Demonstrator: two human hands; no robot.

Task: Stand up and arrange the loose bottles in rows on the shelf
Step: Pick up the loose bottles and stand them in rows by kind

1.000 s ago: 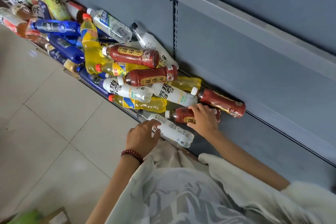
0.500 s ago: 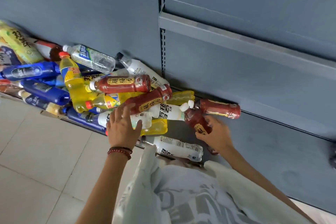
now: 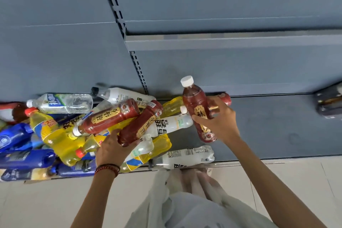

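Grey shelf (image 3: 277, 126) open rightward; right fingers (image 3: 217, 102) grip cap-up red bottle (image 3: 194, 102), left fingers (image 3: 113, 135) clasp lying red bottle (image 3: 140, 124).

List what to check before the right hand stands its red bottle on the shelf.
1. Grip: right hand wraps red bottle at the label: ok.
2. Orientation: cap on top, slight tilt: ok.
3. Landing spot: bare shelf to the right: ok.
4. Other grip: left hand curls round second bottle in the pile: ok.
5. Stability of the pile if that one is lifted: cannot tell.
6. Obstacle: dark thing at the right edge, blurred: cannot tell.
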